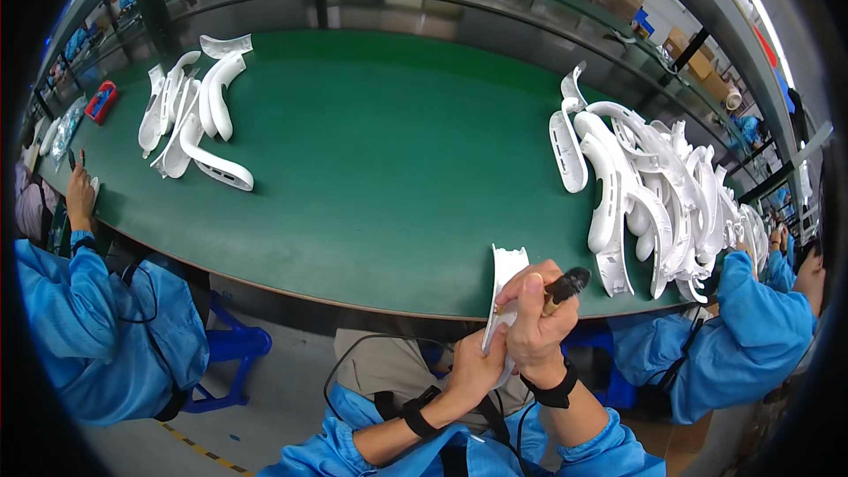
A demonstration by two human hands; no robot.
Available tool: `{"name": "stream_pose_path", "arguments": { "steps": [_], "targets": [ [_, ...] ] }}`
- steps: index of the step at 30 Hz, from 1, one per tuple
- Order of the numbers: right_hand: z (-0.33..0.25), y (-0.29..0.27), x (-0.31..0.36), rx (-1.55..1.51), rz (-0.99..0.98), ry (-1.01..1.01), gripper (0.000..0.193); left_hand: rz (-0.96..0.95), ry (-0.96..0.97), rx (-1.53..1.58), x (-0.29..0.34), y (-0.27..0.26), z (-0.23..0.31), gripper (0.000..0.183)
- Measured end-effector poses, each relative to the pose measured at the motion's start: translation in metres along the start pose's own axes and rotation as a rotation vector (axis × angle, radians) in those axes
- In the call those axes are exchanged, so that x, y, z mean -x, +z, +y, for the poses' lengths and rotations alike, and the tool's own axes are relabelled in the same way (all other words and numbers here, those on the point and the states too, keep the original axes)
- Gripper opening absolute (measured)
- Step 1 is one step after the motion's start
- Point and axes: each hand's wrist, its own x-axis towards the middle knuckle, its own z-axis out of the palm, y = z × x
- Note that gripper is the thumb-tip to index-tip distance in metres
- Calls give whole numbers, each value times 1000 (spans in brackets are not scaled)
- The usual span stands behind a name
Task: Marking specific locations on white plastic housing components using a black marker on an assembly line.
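My left hand is closed round the lower part of a white curved plastic shell, which I hold tilted over the near edge of the table. The shell's upper end points away from me, over the green top. My right hand is closed in a fist round a short hand tool with a thick, dark, wrapped-looking end sticking out above the fingers. The fist is right against the shell, and its working tip is hidden, so the tool's kind cannot be made out.
On the green table, a large heap of similar white shells lies at the right. A smaller group lies at the far left, near a red bin. Co-workers in blue sit on both sides. A shelf spans the back.
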Motion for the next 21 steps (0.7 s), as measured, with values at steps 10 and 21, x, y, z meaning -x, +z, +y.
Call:
{"name": "stream_pose_path", "arguments": {
  "steps": [10,21],
  "targets": [
    [-3,-15,8,-30,-22,-138,25,9,-57,-22,0,-3,4,44],
    [10,-8,8,28,-127,-271,16,88,158,-80,3,2,-4,39]
  ]
}}
